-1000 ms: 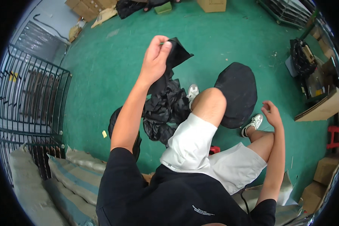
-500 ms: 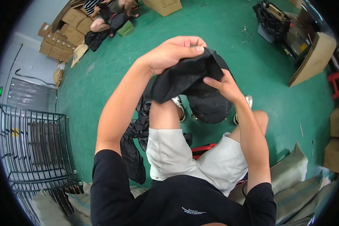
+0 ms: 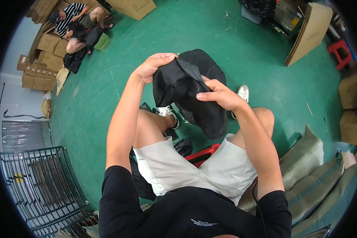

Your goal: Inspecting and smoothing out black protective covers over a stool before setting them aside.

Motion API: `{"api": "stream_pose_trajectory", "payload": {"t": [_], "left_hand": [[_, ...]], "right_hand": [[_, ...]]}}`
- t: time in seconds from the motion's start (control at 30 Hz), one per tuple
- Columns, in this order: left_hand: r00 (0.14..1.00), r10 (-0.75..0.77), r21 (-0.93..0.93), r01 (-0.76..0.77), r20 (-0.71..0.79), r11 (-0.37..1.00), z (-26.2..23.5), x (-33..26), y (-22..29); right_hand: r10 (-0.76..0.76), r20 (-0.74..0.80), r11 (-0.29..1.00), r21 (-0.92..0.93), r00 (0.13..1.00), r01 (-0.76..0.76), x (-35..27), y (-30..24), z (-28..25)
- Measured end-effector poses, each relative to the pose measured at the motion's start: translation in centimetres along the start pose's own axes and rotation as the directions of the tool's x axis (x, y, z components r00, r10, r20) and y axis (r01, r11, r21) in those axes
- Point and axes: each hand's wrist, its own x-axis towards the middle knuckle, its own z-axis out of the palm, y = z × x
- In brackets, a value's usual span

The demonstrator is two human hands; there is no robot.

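In front of my knees hangs a piece of soft black fabric [image 3: 166, 85], folded and bag-like; its exact kind I cannot make out. My left hand [image 3: 154, 65] pinches its upper left edge between thumb and fingers. My right hand [image 3: 221, 95] grips the fabric from the right side, the thumb lying on top and the other fingers partly hidden in or behind a fold. A wider dark part of the cloth [image 3: 208, 123] droops between my legs, above the floor.
Below me is a red stool [image 3: 202, 154], with black plastic or cloth [image 3: 182, 146] beside it. Stuffed woven sacks [image 3: 315, 178] lie at the right. A metal rack [image 3: 39, 186] stands left. Far left, another person [image 3: 73, 23] sits near stacked cartons [image 3: 47, 43]. Cardboard sheets [image 3: 309, 33] lean at far right.
The whole view has shifted, bringing the other person further into sight. Both hands now appear further left and lower with the black fabric, which hangs in a different fold.
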Motion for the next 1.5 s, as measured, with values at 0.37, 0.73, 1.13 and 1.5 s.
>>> {"api": "stream_pose_trajectory", "payload": {"t": [0.37, 0.73, 1.13, 1.5], "left_hand": [[0.980, 0.031, -0.418, 0.056, 0.199, 0.907, -1.1, -0.4, -6.2], [0.930, 0.363, -0.288, -0.332, 0.061, 0.898, -0.5, -3.0, -8.2], [0.850, 0.527, -0.726, -0.365, -0.004, 0.582, -3.3, -2.8, -5.6], [0.856, 0.506, -0.534, -0.479, -0.108, 0.697, -1.5, -2.2, -6.3]], "right_hand": [[0.155, 0.052, 0.332, 0.938, 0.987, -0.102, 0.0, 0.6, -1.9], [0.116, -0.323, 0.356, 0.896, 0.939, 0.264, 1.8, 0.7, -5.2], [0.216, -0.141, 0.398, 0.916, 0.966, 0.045, 0.8, 0.0, -4.8], [0.147, -0.407, 0.484, 0.824, 0.902, 0.293, 1.7, -1.5, -4.9]]}}
